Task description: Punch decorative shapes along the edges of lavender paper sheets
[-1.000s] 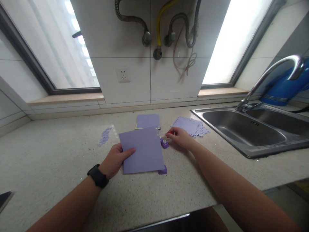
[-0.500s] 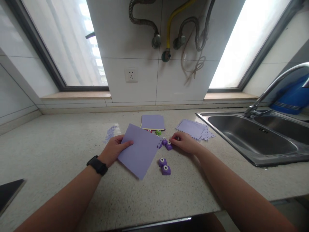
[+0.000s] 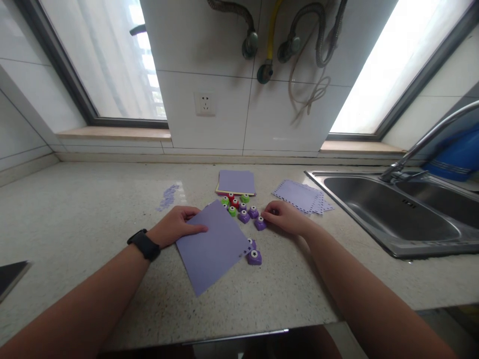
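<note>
Since the earlier frame, the sheet (image 3: 211,244) has swung its punched corner down to the lower punches (image 3: 254,258), exposing red punches (image 3: 235,203) at frame centre. The sheet now lies slantwise across the lower centre, above the counter (image 3: 213,319).

Apparent step: positioning the sheet among the punches. Further punching would call for seating an unpunched edge in a punch slot.

Left hand (image 3: 175,227): pinches the sheet's upper-left edge, thumb on top; forearm enters from lower left. Right hand (image 3: 286,218): palm low, thumb and forefinger curled beside the upper punch (image 3: 260,224); grip or contact cannot be determined. Its forearm enters from lower right.
</note>
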Available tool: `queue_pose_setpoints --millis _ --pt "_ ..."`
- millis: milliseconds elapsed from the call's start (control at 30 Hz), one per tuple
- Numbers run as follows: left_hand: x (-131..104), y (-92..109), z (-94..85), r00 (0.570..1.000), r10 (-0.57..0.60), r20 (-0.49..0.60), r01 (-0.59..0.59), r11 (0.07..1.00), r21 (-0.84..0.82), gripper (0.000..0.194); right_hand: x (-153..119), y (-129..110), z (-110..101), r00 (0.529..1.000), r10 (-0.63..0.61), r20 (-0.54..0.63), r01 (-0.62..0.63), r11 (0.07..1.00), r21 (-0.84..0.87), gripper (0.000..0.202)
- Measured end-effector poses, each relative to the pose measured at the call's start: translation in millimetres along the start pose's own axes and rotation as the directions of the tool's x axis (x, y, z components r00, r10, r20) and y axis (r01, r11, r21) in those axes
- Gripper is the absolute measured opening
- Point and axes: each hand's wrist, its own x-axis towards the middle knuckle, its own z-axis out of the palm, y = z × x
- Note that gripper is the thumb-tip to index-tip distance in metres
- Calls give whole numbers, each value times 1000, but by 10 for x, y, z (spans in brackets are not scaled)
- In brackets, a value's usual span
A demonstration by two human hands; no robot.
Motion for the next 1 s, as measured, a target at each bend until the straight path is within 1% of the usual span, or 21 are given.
queue_pose_setpoints --millis 167,367,667,1000 --pt "21 -21 -5 999 -25 33 24 999 27 32 8 14 -1 1000 -10 20 11 999 -31 27" --pt "33 -41 2 999 -25 30 25 1000 2 31 11 18 1 1000 -21 19 21 999 -43 27" --pt "12 -45 -4 999 -22 24 22 1000 -2 32 8 35 7 1000 -9 -3 9 1000 -3 26" --pt "32 -46 2 1000 -22 23 22 1000 -7 31 -3 11 5 1000 -18 20 18 999 -35 27"
